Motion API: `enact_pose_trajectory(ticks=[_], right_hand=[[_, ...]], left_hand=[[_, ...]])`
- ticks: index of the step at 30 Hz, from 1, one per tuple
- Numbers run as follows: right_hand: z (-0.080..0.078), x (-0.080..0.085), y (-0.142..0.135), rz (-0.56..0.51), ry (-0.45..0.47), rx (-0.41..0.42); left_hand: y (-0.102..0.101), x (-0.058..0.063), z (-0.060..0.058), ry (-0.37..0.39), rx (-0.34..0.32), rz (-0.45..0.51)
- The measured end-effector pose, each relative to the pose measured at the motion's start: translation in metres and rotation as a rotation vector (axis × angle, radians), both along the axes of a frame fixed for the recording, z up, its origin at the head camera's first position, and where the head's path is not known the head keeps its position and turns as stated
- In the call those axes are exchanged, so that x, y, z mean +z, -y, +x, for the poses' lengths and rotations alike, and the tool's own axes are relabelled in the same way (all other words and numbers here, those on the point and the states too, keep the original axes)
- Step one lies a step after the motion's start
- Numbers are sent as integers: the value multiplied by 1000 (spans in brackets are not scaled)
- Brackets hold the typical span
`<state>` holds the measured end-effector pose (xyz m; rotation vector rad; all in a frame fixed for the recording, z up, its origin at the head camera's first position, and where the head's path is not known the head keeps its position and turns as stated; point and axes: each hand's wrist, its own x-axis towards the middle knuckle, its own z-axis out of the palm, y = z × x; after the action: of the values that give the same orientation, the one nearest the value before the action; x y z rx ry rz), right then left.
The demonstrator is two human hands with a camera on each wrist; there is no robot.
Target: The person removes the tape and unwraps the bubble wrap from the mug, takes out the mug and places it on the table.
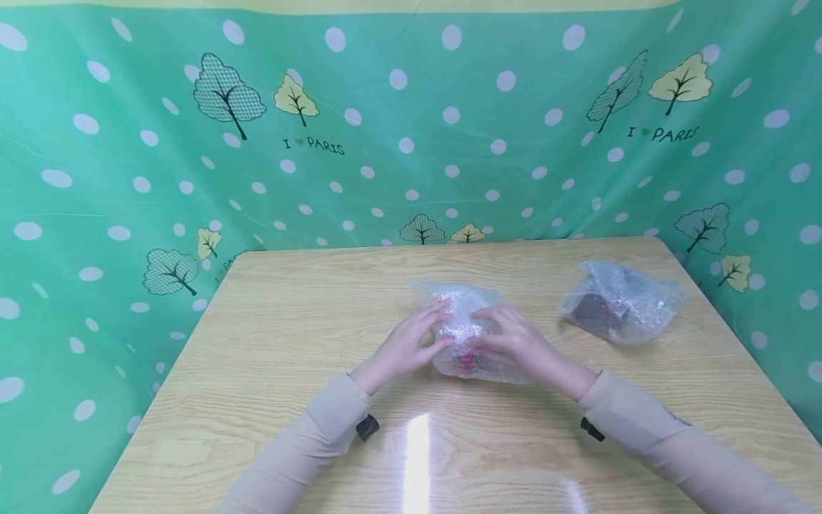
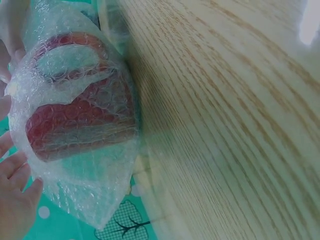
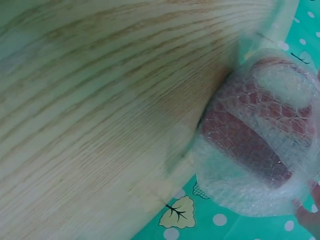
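Note:
A bubble-wrapped package (image 1: 461,330) lies on the table between both hands. Through the wrap in the left wrist view shows a dark red, rounded body (image 2: 82,117) with a loop like a handle (image 2: 75,39), perhaps a mug. My left hand (image 1: 403,348) touches the package's left side, its fingers (image 2: 20,172) spread against the plastic. From the right, my right hand (image 1: 516,345) rests on the wrap with relaxed fingers; just fingertips (image 3: 304,212) of it appear in the right wrist view. What lies under the palms is hidden.
Another bubble-wrapped bundle (image 1: 623,303) with something dark inside lies at the table's right. The wooden table (image 1: 289,314) reaches back to a green dotted curtain (image 1: 385,171), which also hangs along both sides.

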<state>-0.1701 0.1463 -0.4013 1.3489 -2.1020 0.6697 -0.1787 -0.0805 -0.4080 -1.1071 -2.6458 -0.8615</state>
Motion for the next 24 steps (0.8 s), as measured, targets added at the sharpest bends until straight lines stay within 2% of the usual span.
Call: enact_pose_trajectory(ticks=[4,11,24], right_hand=[[0,0,0,0,-37,9],[2,-3,-1,43,-35,-10],[3,-7,1,134,-215,-48]], left_hand=[[0,-1,0,4,3,3],[-1,-2,0,8,0,-5],[-1,-2,1,-6,5,-13]])
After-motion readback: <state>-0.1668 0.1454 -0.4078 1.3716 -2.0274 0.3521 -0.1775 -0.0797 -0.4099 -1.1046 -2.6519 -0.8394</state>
